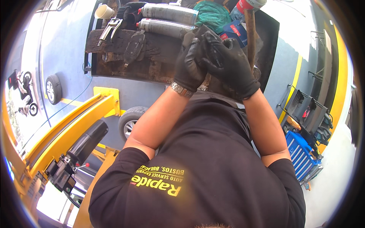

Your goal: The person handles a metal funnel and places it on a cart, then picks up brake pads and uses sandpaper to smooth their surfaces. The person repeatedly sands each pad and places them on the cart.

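Both my hands wear black gloves and come together over the near edge of the workbench. My left hand (189,66) is closed on a dark flat piece (204,31), perhaps a brake pad; my fingers hide much of it. Pressed against the same piece, my right hand (229,62) has its fingers curled round its right side. Whether a second thing lies between the gloves, I cannot make out. To the left on the bench lies a brake pad (135,47) with a worn grey surface.
The worn bench (104,45) bears a metal air blow gun (111,30), a paper cup (103,12), two spray cans (169,13), a green cloth (212,17), a blue box (235,32) and a wooden handle (250,38). A yellow lift (76,121) stands left; a blue crate (300,154) right.
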Demonstrator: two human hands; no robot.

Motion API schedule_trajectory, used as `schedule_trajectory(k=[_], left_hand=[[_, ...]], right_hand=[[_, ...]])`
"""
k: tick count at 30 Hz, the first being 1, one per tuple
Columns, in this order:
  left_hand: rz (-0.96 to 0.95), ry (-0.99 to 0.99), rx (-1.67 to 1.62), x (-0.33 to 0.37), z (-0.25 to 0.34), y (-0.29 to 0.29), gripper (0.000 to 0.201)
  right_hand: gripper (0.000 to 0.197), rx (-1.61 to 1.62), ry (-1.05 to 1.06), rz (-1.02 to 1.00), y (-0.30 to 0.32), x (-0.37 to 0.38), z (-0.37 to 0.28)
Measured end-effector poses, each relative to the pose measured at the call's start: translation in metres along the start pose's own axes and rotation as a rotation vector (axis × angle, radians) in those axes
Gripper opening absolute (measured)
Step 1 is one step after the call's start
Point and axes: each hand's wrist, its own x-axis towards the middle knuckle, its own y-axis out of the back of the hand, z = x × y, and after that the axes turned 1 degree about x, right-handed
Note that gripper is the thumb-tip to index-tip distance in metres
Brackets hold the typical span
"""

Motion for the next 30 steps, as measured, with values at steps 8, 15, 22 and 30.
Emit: schedule_trajectory(k=[8,15,22,30], left_hand=[[0.189,-0.188,0.527,0.004,-0.010,0.005,0.040],[0.023,-0.273,0.573,0.004,0.003,0.018,0.046],[0.052,-0.042,0.210,0.005,0.035,-0.025,0.037],[0.172,-0.256,0.328,0.003,0.016,-0.001,0.037]], right_hand=[[0.065,0.547,0.017,0.149,0.025,-0.025,0.006],[0.059,0.986,-0.304,0.223,0.034,0.015,0.028],[0.055,0.897,-0.242,0.055,-0.006,0.004,-0.013],[0.053,1.647,-0.505,0.167,0.007,0.004,-0.004]])
